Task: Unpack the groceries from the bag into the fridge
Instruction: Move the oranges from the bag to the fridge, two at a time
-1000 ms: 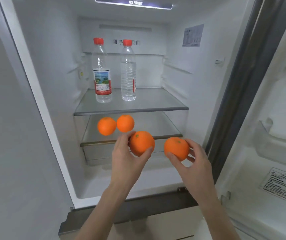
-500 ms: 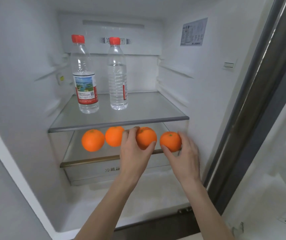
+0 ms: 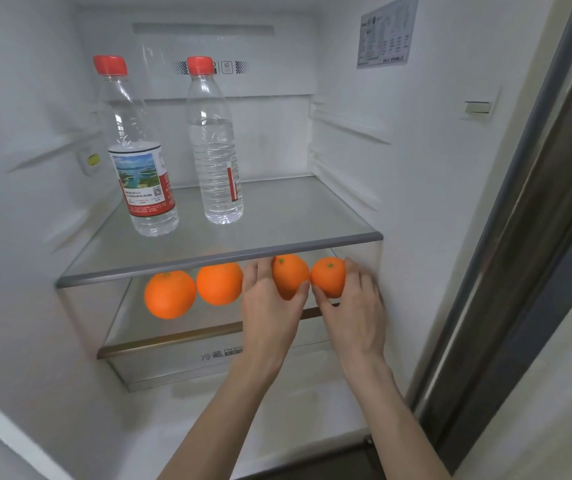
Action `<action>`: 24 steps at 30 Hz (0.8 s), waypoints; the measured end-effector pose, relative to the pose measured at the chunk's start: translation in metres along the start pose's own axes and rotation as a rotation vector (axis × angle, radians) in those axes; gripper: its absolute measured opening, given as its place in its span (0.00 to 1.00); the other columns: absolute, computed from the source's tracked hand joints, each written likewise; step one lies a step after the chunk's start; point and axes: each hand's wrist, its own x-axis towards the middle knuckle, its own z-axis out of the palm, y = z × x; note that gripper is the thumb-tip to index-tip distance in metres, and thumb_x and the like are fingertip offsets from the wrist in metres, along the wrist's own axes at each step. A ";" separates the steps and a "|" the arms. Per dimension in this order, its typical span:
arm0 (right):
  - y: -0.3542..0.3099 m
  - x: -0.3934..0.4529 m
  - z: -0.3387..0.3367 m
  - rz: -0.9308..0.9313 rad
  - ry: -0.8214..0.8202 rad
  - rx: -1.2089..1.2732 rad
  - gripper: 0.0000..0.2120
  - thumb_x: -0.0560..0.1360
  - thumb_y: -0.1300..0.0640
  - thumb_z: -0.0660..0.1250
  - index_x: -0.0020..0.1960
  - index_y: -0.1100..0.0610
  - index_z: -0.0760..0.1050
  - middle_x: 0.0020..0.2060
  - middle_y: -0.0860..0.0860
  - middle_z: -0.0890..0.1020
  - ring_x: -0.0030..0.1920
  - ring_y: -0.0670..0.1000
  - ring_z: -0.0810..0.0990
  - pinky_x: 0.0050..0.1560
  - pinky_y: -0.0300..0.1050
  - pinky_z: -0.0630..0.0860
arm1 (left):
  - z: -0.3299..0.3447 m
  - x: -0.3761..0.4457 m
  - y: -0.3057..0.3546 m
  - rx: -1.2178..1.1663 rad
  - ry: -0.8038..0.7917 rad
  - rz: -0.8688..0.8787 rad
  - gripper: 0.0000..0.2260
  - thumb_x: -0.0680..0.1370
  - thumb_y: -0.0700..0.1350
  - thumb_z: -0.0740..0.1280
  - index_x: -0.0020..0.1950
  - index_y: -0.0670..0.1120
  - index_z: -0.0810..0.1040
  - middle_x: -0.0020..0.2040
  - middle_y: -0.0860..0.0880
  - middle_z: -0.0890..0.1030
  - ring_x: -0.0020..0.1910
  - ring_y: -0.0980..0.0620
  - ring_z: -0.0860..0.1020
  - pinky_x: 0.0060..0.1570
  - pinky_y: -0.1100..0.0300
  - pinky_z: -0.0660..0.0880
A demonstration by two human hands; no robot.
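Inside the open fridge, my left hand (image 3: 270, 306) grips an orange (image 3: 289, 273) and my right hand (image 3: 353, 306) grips another orange (image 3: 327, 275), side by side just under the upper glass shelf (image 3: 312, 220), over the right part of the lower glass shelf (image 3: 173, 327). Two more oranges lie on that lower shelf to the left, one (image 3: 169, 294) at the far left and one (image 3: 219, 283) beside my left hand. Whether the held oranges touch the shelf I cannot tell.
Two red-capped water bottles stand on the upper shelf, a labelled one (image 3: 137, 161) at left and a clear one (image 3: 217, 150) beside it. A drawer (image 3: 180, 362) sits below the lower shelf. The door frame (image 3: 519, 237) rises at right.
Both hands have carried their oranges forward and deeper into the fridge, from in front of the shelves to just under the upper shelf; the camera has moved closer.
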 end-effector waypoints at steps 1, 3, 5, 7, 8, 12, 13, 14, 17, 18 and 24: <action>-0.001 0.001 0.001 0.012 -0.004 0.004 0.34 0.75 0.45 0.75 0.74 0.60 0.70 0.66 0.59 0.79 0.65 0.60 0.79 0.59 0.52 0.79 | 0.001 0.000 -0.001 0.008 0.007 0.002 0.29 0.75 0.51 0.76 0.73 0.48 0.70 0.63 0.51 0.75 0.63 0.52 0.74 0.58 0.62 0.72; -0.001 0.002 0.003 0.027 -0.018 0.006 0.35 0.76 0.44 0.74 0.76 0.60 0.68 0.68 0.59 0.77 0.67 0.61 0.78 0.60 0.53 0.79 | 0.003 0.000 -0.002 0.013 0.017 0.007 0.30 0.75 0.51 0.76 0.73 0.48 0.70 0.63 0.51 0.75 0.62 0.52 0.74 0.60 0.60 0.74; -0.001 0.002 0.005 0.026 -0.032 0.003 0.37 0.77 0.43 0.72 0.78 0.60 0.65 0.70 0.59 0.75 0.69 0.61 0.76 0.62 0.54 0.78 | 0.004 0.001 -0.002 0.018 0.015 0.011 0.30 0.75 0.52 0.76 0.74 0.48 0.70 0.64 0.51 0.75 0.63 0.52 0.73 0.61 0.61 0.72; -0.001 0.002 0.005 0.020 -0.036 0.006 0.38 0.77 0.43 0.72 0.79 0.59 0.63 0.72 0.59 0.74 0.70 0.61 0.75 0.63 0.54 0.77 | 0.004 0.001 -0.001 0.036 0.014 0.018 0.29 0.75 0.52 0.75 0.73 0.47 0.71 0.64 0.50 0.76 0.64 0.52 0.72 0.61 0.63 0.70; 0.000 0.002 0.005 0.020 -0.040 0.011 0.38 0.77 0.43 0.72 0.80 0.59 0.62 0.72 0.59 0.73 0.71 0.61 0.75 0.64 0.54 0.77 | 0.004 0.002 -0.001 0.040 0.010 0.019 0.30 0.75 0.53 0.75 0.73 0.47 0.71 0.64 0.50 0.75 0.64 0.52 0.72 0.61 0.63 0.70; 0.001 0.000 0.004 0.009 -0.050 0.012 0.40 0.77 0.44 0.72 0.81 0.58 0.59 0.73 0.59 0.71 0.72 0.60 0.73 0.65 0.55 0.77 | 0.003 0.003 -0.002 0.044 -0.015 0.021 0.31 0.74 0.53 0.75 0.74 0.49 0.70 0.65 0.52 0.73 0.64 0.52 0.72 0.58 0.64 0.69; 0.001 -0.001 0.003 0.007 -0.047 0.012 0.41 0.77 0.44 0.72 0.81 0.58 0.58 0.74 0.59 0.71 0.73 0.60 0.73 0.65 0.55 0.77 | 0.003 0.003 -0.001 0.054 -0.016 0.021 0.31 0.74 0.54 0.75 0.74 0.50 0.69 0.65 0.52 0.73 0.64 0.52 0.72 0.55 0.64 0.69; 0.001 -0.002 0.003 0.004 -0.043 0.015 0.41 0.77 0.44 0.73 0.81 0.58 0.58 0.74 0.59 0.71 0.73 0.60 0.73 0.66 0.55 0.77 | 0.002 0.003 0.000 0.069 -0.015 0.021 0.31 0.74 0.54 0.75 0.74 0.49 0.69 0.66 0.51 0.72 0.64 0.51 0.73 0.54 0.64 0.69; 0.003 -0.007 -0.001 -0.017 -0.035 0.021 0.41 0.76 0.45 0.74 0.81 0.58 0.59 0.73 0.58 0.71 0.72 0.59 0.73 0.67 0.53 0.76 | 0.000 0.001 0.001 0.136 0.002 0.027 0.31 0.73 0.56 0.75 0.72 0.48 0.70 0.65 0.50 0.73 0.63 0.49 0.74 0.50 0.61 0.71; 0.003 -0.008 -0.003 -0.030 -0.031 0.021 0.41 0.76 0.45 0.74 0.81 0.58 0.59 0.73 0.57 0.72 0.72 0.58 0.73 0.67 0.53 0.76 | -0.001 -0.001 0.001 0.152 0.007 0.028 0.31 0.73 0.56 0.76 0.72 0.47 0.70 0.65 0.50 0.73 0.64 0.48 0.74 0.50 0.60 0.71; -0.004 -0.029 -0.026 -0.069 -0.007 0.004 0.36 0.80 0.42 0.67 0.81 0.56 0.60 0.76 0.55 0.69 0.76 0.56 0.69 0.71 0.50 0.72 | -0.019 -0.025 0.001 0.147 0.011 0.088 0.29 0.77 0.54 0.73 0.74 0.48 0.68 0.68 0.50 0.73 0.66 0.50 0.72 0.53 0.60 0.72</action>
